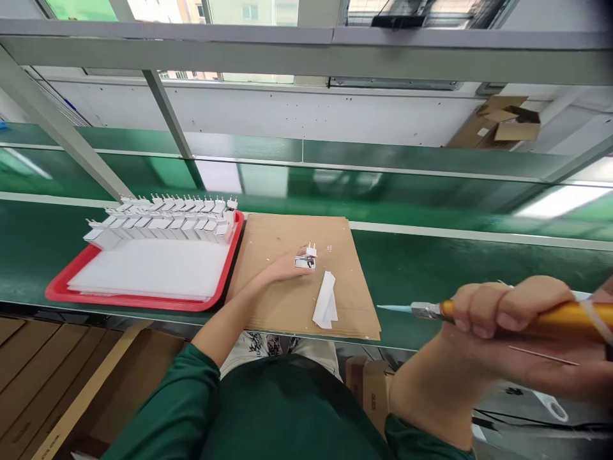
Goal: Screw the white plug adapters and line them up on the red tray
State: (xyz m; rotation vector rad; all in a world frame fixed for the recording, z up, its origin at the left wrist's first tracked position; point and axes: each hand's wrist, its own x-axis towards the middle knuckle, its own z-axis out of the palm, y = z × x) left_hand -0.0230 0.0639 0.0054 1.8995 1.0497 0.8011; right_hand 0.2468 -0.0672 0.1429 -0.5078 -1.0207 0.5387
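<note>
My left hand (286,265) is above the cardboard sheet, its fingers closed on a small white plug adapter (305,260). Two metal prongs stick up from the adapter, and its near side looks open, with dark and metallic parts inside. At the right, large and close to the camera, my right hand (522,338) has its fingers wrapped round an orange pen-shaped tool (541,317). A metal collar and a tapered pale-blue tip (395,308) point left from it, apart from the adapter. Folded white paper (326,300) lies just right of my left hand.
The brown cardboard sheet (268,313) covers the green bench (454,255) before me. To its left, a red tray (129,303) bears white sheets and rows of white plug adapters (167,220). An open carton (502,124) stands behind the bench; metal frame bars (306,54) cross above.
</note>
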